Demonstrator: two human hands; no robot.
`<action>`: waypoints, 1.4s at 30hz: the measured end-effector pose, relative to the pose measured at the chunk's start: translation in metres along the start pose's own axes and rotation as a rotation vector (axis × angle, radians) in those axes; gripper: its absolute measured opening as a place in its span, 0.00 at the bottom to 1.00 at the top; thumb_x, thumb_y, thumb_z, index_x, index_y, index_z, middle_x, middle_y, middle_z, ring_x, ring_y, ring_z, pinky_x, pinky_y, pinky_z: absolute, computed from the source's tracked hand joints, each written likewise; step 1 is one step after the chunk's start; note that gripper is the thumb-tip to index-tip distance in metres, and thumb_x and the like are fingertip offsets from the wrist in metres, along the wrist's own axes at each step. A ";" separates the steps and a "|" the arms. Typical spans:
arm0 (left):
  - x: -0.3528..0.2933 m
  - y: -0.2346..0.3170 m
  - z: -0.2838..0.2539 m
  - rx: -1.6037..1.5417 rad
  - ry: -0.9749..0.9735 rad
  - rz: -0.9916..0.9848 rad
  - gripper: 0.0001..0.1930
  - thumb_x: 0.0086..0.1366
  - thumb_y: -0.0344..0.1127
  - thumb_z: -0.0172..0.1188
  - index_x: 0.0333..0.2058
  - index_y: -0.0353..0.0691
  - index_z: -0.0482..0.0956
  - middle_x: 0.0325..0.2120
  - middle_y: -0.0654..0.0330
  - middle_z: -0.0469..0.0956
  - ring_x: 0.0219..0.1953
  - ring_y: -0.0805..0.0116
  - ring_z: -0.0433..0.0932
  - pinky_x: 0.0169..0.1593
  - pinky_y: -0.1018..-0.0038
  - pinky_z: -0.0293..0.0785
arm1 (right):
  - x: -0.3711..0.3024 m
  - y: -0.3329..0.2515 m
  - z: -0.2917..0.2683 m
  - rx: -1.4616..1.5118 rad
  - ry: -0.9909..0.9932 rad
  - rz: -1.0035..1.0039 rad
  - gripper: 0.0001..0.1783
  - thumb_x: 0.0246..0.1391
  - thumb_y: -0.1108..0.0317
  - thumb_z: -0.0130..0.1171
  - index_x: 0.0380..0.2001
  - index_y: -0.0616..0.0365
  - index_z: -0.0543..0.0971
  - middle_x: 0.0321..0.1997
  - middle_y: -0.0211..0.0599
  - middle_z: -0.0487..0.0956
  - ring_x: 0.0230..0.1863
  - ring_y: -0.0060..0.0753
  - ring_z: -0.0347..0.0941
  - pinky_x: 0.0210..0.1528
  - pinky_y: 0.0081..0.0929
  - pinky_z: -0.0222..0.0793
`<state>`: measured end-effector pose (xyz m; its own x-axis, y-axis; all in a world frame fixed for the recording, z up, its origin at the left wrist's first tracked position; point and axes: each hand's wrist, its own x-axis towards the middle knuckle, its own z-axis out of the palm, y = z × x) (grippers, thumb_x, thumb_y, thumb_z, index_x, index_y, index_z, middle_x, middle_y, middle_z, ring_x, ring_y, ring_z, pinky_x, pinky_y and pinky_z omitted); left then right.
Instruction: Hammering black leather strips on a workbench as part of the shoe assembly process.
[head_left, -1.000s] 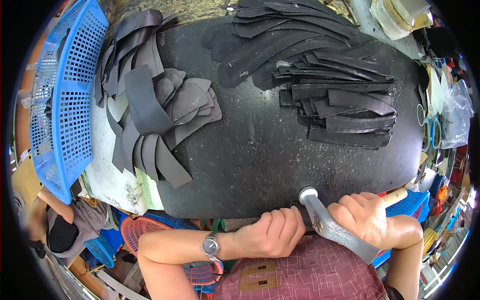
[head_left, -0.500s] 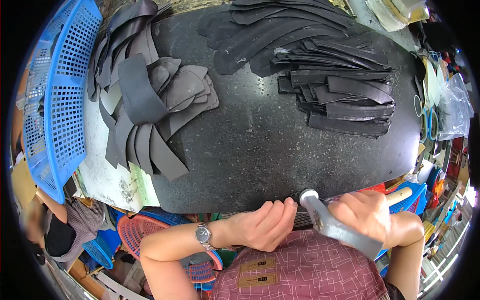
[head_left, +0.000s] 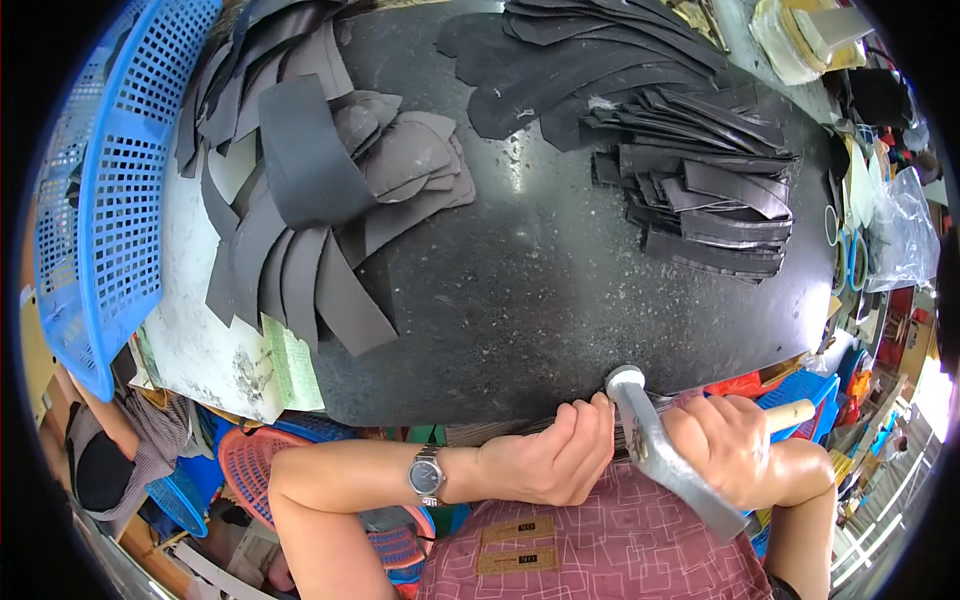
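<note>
My right hand (head_left: 718,445) is wrapped round a hammer (head_left: 648,435) with a pale wooden handle and a long metal head. The hammer's round face rests at or just over the near edge of the dark work board (head_left: 480,370). Beside it my left hand (head_left: 555,455), a watch on its wrist, is closed with its fingertips pinched together close to the hammer face. Whatever lies between those fingertips is hidden. Farther off on the board lie grey curved strips (head_left: 315,160) at the left and bundled black strips (head_left: 715,220) at the right.
A blue plastic basket (head_left: 128,180) stands along the left side. Black cut pieces (head_left: 530,70) are piled at the far middle. Scissors (head_left: 855,262) and a clear plastic bag (head_left: 903,235) lie at the right. Below the left edge are a red basket (head_left: 245,465) and another person's arm (head_left: 105,415).
My view has shifted, so the board and strips sit farther right. The hammer face is slightly higher in view; both hands remain close together at the near edge with their grips unchanged.
</note>
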<state>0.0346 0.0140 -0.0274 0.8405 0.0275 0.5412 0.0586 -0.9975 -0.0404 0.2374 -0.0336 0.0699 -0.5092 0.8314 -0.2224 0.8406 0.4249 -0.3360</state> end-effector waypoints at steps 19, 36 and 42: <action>0.002 0.005 -0.005 0.051 -0.056 0.006 0.15 0.54 0.35 0.48 0.27 0.28 0.79 0.28 0.50 0.79 0.29 0.64 0.74 0.33 0.75 0.69 | 0.001 0.002 -0.006 0.120 -0.024 0.064 0.14 0.36 0.66 0.56 0.28 0.59 0.68 0.20 0.29 0.63 0.18 0.25 0.67 0.18 0.26 0.62; 0.003 0.002 -0.008 -0.005 -0.066 -0.006 0.14 0.55 0.34 0.49 0.29 0.28 0.78 0.29 0.50 0.78 0.30 0.63 0.74 0.33 0.75 0.71 | -0.022 0.003 0.010 0.149 0.066 0.138 0.15 0.36 0.65 0.62 0.28 0.58 0.70 0.19 0.34 0.68 0.18 0.36 0.71 0.19 0.33 0.67; 0.000 0.003 -0.002 -0.053 -0.006 -0.051 0.11 0.56 0.34 0.51 0.29 0.31 0.78 0.34 0.51 0.77 0.32 0.65 0.74 0.34 0.76 0.71 | -0.029 0.010 0.017 0.230 0.132 0.133 0.17 0.36 0.66 0.62 0.32 0.60 0.72 0.20 0.33 0.68 0.19 0.36 0.72 0.19 0.32 0.67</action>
<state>0.0342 0.0111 -0.0261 0.8404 0.0785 0.5363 0.0730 -0.9968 0.0316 0.2572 -0.0592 0.0574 -0.3561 0.9203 -0.1621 0.8265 0.2292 -0.5141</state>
